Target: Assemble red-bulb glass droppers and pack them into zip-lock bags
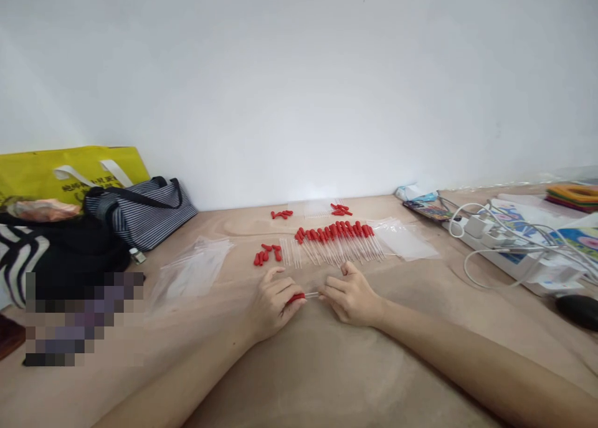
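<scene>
Head view: we list clear tubing [311, 295], one piece or two we cannot tell, long axis left to right; our left hand [276, 300] pinching a red bulb [296, 298] at one end, our right hand [349, 296] the other. Beyond, on the tabletop [299, 366]: a row of bulb-topped tubes [343, 232], loose bulbs [258, 260]; nothing intervening.
</scene>
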`<control>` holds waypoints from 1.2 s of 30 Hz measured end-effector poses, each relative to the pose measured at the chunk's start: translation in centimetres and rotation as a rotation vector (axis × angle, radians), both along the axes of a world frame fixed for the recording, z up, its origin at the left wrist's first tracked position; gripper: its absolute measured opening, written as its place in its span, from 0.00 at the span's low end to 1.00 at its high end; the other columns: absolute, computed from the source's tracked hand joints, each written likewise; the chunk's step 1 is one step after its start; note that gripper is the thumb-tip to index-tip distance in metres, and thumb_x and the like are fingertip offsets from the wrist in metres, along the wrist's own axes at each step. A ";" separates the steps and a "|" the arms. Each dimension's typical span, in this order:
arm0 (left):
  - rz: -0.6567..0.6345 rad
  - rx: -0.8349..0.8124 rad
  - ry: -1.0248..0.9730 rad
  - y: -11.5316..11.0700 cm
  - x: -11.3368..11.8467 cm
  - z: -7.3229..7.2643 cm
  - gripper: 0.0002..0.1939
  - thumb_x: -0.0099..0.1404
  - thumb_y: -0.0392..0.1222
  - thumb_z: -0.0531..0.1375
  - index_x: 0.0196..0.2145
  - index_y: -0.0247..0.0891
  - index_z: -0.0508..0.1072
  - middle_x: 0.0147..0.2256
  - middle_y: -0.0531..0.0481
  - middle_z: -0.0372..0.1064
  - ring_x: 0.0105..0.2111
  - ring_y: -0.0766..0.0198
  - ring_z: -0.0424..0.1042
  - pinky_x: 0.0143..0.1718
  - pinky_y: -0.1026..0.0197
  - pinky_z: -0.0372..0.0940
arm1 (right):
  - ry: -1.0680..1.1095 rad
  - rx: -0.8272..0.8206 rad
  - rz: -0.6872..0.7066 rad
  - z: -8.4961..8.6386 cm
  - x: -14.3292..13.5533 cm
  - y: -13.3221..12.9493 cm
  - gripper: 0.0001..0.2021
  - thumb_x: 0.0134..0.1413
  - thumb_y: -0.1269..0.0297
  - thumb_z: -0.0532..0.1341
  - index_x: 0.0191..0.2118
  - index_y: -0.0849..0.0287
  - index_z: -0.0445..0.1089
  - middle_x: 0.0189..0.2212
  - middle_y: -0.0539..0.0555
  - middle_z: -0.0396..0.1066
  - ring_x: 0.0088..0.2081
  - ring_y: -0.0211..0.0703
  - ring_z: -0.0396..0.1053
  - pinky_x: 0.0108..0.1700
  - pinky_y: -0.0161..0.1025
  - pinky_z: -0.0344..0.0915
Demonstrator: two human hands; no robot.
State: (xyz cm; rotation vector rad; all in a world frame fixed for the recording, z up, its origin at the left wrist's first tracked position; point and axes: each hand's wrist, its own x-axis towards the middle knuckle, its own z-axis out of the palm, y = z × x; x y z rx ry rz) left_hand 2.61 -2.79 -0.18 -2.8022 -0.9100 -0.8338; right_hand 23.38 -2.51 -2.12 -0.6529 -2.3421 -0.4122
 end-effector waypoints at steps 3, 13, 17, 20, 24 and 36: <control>-0.024 0.045 0.008 -0.2 0.2 0.1 0.07 0.62 0.37 0.51 0.29 0.37 0.67 0.25 0.53 0.69 0.25 0.68 0.66 0.51 0.52 0.49 | 0.001 0.047 0.004 0.1 -0.2 -0.2 0.14 0.56 0.71 0.47 0.27 0.61 0.67 0.19 0.50 0.62 0.21 0.34 0.50 0.31 0.39 0.44; 0.037 -0.002 -0.012 0.3 0.3 0.0 0.08 0.62 0.40 0.52 0.29 0.39 0.69 0.27 0.53 0.71 0.27 0.67 0.68 0.49 0.52 0.50 | -0.028 -0.069 -0.043 0.5 0.1 0.1 0.13 0.57 0.67 0.47 0.30 0.60 0.68 0.21 0.51 0.65 0.23 0.35 0.54 0.33 0.40 0.46; 0.081 0.016 -0.026 0.8 -0.4 0.0 0.06 0.61 0.41 0.54 0.32 0.41 0.71 0.28 0.52 0.71 0.30 0.64 0.68 0.48 0.52 0.52 | -0.069 -0.102 -0.060 0.7 0.2 0.1 0.11 0.55 0.68 0.49 0.37 0.59 0.68 0.26 0.53 0.67 0.30 0.39 0.58 0.36 0.40 0.46; 0.169 -0.052 -0.077 0.7 -1.0 -0.3 0.12 0.60 0.41 0.54 0.43 0.41 0.68 0.38 0.47 0.70 0.39 0.59 0.67 0.46 0.52 0.57 | -0.069 -0.103 -0.116 0.5 0.4 0.2 0.11 0.53 0.70 0.50 0.37 0.59 0.69 0.26 0.54 0.67 0.32 0.41 0.59 0.36 0.41 0.45; 0.269 -0.228 -0.152 0.4 -1.8 -0.6 0.20 0.60 0.41 0.53 0.51 0.40 0.59 0.44 0.45 0.67 0.44 0.58 0.67 0.44 0.55 0.62 | 0.084 -0.179 -0.296 0.4 0.7 1.3 0.11 0.52 0.69 0.51 0.39 0.59 0.68 0.27 0.54 0.68 0.32 0.42 0.60 0.35 0.40 0.45; 0.217 -0.387 -0.106 0.3 -2.2 -0.4 0.12 0.59 0.39 0.54 0.41 0.39 0.71 0.44 0.47 0.69 0.45 0.59 0.68 0.47 0.54 0.62 | 0.214 -0.515 -0.685 1.8 -5.0 6.1 0.10 0.49 0.68 0.51 0.38 0.57 0.65 0.31 0.54 0.72 0.35 0.44 0.66 0.38 0.41 0.44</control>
